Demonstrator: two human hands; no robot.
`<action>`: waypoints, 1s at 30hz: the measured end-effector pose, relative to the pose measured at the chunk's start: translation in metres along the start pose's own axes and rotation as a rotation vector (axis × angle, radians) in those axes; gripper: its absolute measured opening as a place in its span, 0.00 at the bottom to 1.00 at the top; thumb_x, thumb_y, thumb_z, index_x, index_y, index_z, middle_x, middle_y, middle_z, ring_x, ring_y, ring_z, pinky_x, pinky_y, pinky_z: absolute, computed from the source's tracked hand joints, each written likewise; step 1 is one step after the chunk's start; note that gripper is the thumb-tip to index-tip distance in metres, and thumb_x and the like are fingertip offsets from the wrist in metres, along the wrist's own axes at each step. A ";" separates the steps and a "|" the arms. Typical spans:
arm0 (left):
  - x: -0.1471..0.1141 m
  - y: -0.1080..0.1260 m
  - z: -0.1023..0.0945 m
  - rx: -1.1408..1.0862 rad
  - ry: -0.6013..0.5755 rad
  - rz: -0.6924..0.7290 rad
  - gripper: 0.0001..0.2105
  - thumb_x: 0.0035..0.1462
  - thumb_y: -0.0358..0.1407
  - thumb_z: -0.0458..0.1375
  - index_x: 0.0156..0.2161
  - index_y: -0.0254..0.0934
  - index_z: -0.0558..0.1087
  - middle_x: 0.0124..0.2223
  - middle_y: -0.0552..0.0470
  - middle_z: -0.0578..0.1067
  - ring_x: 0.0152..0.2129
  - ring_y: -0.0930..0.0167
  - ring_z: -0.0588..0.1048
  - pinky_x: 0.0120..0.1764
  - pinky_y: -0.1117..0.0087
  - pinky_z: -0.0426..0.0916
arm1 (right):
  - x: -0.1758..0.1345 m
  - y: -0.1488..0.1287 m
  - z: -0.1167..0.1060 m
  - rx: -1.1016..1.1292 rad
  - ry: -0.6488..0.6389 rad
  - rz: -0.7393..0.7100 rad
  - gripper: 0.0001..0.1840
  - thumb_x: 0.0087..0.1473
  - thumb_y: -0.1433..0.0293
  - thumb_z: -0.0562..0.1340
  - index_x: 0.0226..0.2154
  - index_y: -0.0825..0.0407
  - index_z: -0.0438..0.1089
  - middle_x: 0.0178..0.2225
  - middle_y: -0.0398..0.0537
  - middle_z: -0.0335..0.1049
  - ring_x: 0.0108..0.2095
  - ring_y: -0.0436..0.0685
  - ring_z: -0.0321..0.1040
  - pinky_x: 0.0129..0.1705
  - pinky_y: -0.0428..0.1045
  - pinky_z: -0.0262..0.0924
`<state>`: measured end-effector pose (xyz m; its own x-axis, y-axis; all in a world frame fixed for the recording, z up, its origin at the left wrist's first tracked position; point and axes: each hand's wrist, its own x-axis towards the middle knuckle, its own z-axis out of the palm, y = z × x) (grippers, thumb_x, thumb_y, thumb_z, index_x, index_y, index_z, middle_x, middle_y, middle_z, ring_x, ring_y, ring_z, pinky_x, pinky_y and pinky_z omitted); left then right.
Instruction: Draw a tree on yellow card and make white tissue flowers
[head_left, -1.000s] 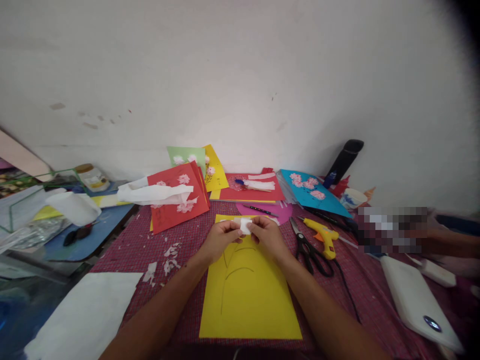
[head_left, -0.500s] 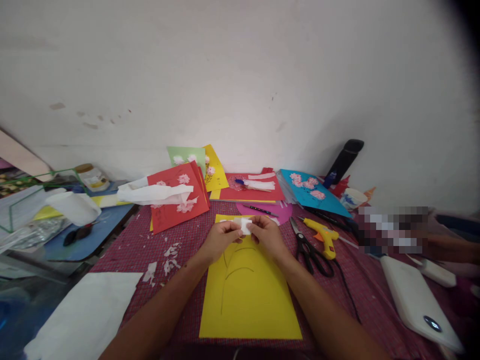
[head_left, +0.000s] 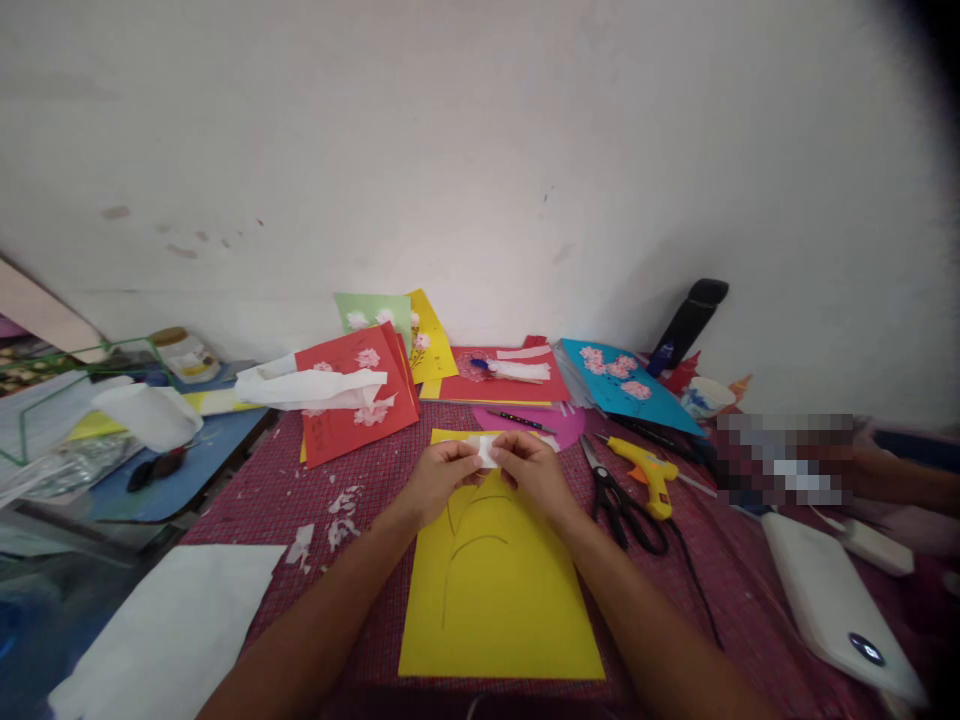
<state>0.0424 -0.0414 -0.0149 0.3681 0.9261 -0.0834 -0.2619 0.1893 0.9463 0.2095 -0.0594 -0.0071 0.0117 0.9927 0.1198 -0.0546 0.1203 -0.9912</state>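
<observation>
Between the fingertips of my left hand (head_left: pixel 442 478) and my right hand (head_left: pixel 531 472) is a small piece of white paper (head_left: pixel 487 452). Both hands pinch it, the left from one side and the right from the other. They are over the top part of a yellow sheet (head_left: pixel 499 610), which bears thin dark curved pencil lines. Some pale paper shows behind my fingers at the sheet's top edge. To the right of my right hand lie black-handled scissors (head_left: pixel 621 505) and a yellow glue gun (head_left: pixel 651 470). A dark pen (head_left: pixel 521 420) rests on pink paper just beyond my hands.
Red cards with paper flowers (head_left: pixel 352 440) lean at the back left, a blue flower card (head_left: pixel 622 375) at the back right. White paper (head_left: pixel 172 630) lies front left near torn scraps (head_left: pixel 345 515). A white power bank (head_left: pixel 832 600) sits right, near another person's arm (head_left: pixel 907 480).
The white paper has shifted very slightly left between my fingertips, and my right fingers have moved a little with it. The other person's hand at the right has moved slightly.
</observation>
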 end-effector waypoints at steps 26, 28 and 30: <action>-0.001 0.001 0.000 0.041 -0.014 -0.004 0.12 0.44 0.37 0.69 0.33 0.31 0.77 0.31 0.50 0.76 0.27 0.74 0.73 0.36 0.71 0.68 | -0.001 0.006 0.003 -0.190 -0.014 -0.075 0.07 0.47 0.66 0.64 0.30 0.52 0.72 0.22 0.39 0.65 0.21 0.49 0.57 0.24 0.44 0.51; 0.000 0.000 0.000 0.048 -0.012 -0.002 0.12 0.44 0.37 0.68 0.33 0.31 0.76 0.31 0.50 0.76 0.27 0.74 0.73 0.36 0.70 0.68 | -0.002 0.005 0.003 -0.221 -0.007 -0.092 0.06 0.47 0.67 0.63 0.30 0.52 0.72 0.22 0.39 0.64 0.22 0.49 0.57 0.24 0.44 0.52; 0.000 -0.001 -0.001 0.056 -0.003 -0.001 0.12 0.45 0.37 0.68 0.32 0.31 0.76 0.31 0.50 0.75 0.27 0.74 0.73 0.36 0.70 0.69 | -0.003 0.003 0.004 -0.246 0.001 -0.104 0.06 0.47 0.67 0.63 0.29 0.52 0.72 0.22 0.39 0.64 0.22 0.49 0.57 0.24 0.44 0.52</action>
<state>0.0420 -0.0413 -0.0161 0.3713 0.9248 -0.0835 -0.2113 0.1717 0.9622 0.2052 -0.0624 -0.0104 0.0060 0.9751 0.2215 0.1912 0.2163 -0.9574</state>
